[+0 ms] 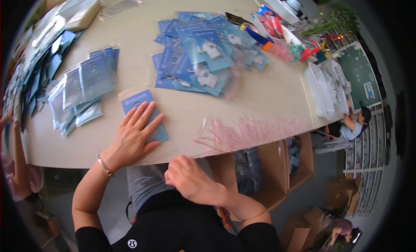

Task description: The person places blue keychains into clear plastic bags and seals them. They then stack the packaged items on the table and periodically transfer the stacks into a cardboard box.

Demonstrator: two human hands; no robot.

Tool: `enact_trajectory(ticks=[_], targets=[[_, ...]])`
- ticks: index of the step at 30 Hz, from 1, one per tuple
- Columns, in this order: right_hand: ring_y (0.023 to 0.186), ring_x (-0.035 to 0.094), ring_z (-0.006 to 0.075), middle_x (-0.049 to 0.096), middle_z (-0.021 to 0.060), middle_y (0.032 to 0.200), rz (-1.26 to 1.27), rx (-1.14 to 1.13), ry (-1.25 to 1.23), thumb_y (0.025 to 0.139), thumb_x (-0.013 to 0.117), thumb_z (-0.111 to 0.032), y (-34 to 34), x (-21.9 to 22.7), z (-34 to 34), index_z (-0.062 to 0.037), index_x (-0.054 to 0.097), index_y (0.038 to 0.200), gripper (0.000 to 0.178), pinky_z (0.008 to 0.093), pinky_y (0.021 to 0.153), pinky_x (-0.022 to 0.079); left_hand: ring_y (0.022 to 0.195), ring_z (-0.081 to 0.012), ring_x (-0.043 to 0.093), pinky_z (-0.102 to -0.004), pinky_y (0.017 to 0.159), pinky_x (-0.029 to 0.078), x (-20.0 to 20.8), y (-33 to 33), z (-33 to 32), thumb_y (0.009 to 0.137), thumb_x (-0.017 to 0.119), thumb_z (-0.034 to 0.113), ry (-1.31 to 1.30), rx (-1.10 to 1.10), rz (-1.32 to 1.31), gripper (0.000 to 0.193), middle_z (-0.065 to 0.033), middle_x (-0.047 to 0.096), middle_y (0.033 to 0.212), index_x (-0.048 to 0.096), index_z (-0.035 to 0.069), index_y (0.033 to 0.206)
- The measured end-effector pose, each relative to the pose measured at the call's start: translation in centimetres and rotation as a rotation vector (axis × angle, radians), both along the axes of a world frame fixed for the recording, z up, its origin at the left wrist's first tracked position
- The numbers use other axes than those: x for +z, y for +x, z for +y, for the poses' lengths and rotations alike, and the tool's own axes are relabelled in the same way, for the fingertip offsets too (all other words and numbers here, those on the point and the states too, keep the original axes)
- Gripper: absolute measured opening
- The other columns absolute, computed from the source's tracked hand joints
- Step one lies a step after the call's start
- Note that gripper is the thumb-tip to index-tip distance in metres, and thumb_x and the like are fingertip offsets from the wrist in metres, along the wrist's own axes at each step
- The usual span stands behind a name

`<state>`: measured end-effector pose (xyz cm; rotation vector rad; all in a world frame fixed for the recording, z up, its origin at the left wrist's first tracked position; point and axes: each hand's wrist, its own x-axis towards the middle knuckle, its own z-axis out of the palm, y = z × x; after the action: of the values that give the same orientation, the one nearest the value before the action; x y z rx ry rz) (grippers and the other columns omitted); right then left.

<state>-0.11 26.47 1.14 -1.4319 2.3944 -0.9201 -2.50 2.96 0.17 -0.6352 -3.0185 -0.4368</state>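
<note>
My left hand (134,135) lies flat with its fingers spread, pressing on a blue card (135,100) on the table. A metal ring shows on the card between my fingers, and a clear flap seems to stick out past its far edge; the rest is hidden under the hand. Beside the table's near edge, my right hand (193,180) is closed with its fingers curled. Whether it holds anything is hidden. Left of the card is a stack of bagged blue cards (89,81). Farther off lies a larger heap of bagged blue cards (195,52) with key rings and white tags.
Pink and red strands (251,133) lie along the table's near right edge. A white plastic bin (320,91) stands at the right. Clear bags (80,13) are piled far left. Open cardboard boxes (264,178) sit below the table. Other people are at left and right.
</note>
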Motion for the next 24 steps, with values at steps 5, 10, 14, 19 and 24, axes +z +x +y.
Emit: enact_trajectory(ticks=[5, 10, 14, 19, 24], targets=[[0.082, 0.05, 0.0182, 0.052, 0.0045, 0.086, -0.051, -0.549, -0.259, 0.094, 0.065, -0.011, -5.2, 4.7, 9.1, -0.0055, 0.056, 0.087, 0.013, 0.0307, 0.08, 0.043, 0.148, -0.0356, 0.026, -0.0457, 0.121, 0.02, 0.4, 1.0, -0.3, 0.085, 0.069, 0.034, -0.048, 0.067, -0.037, 0.073, -0.0193, 0.03, 0.159, 0.041, 0.012, 0.15], [0.085, 0.061, 0.02, 0.067, 0.0136, 0.094, 0.431, -1.673, -0.57, 0.099, 0.058, -0.018, -14.3, 0.9, 36.7, 0.009, 0.065, 0.103, 0.028, 0.0341, 0.081, 0.049, 0.148, -0.0359, 0.025, -0.0462, 0.121, 0.019, 0.5, 0.0, 1.0, 0.083, 0.07, 0.029, -0.029, 0.025, -0.035, 0.074, -0.0195, 0.028, 0.159, 0.042, 0.011, 0.149], [0.099, 0.067, 0.0349, 0.071, 0.0183, 0.108, 0.377, -1.943, -0.013, 0.098, 0.06, -0.026, -17.6, -1.7, 46.7, 0.0026, 0.069, 0.109, 0.032, 0.0435, 0.089, 0.05, 0.149, -0.0358, 0.024, -0.0459, 0.122, 0.019, 0.4, 0.1, 1.0, 0.083, 0.07, 0.029, -0.044, 0.042, -0.052, 0.075, -0.0195, 0.028, 0.16, 0.041, 0.011, 0.15], [0.118, 0.057, 0.0363, 0.067, 0.012, 0.121, 0.288, -1.903, 0.677, 0.096, 0.06, -0.03, -20.6, -3.3, 48.1, -0.0156, 0.074, 0.11, 0.025, 0.0491, 0.096, 0.048, 0.149, -0.0358, 0.024, -0.0457, 0.122, 0.019, 1.2, 0.4, 0.7, 0.083, 0.07, 0.03, -0.054, 0.051, -0.085, 0.076, -0.0193, 0.028, 0.16, 0.041, 0.011, 0.15], [0.111, 0.057, 0.0325, 0.063, 0.0079, 0.117, 0.586, -1.789, 0.843, 0.094, 0.057, -0.019, -18.4, 0.7, 42.6, -0.0195, 0.074, 0.108, 0.022, 0.0538, 0.088, 0.047, 0.15, -0.0369, 0.019, -0.0473, 0.122, 0.016, 1.0, 0.6, 0.0, 0.087, 0.065, 0.038, -0.094, -0.062, -0.108, 0.078, -0.0206, 0.023, 0.161, 0.035, 0.008, 0.153]])
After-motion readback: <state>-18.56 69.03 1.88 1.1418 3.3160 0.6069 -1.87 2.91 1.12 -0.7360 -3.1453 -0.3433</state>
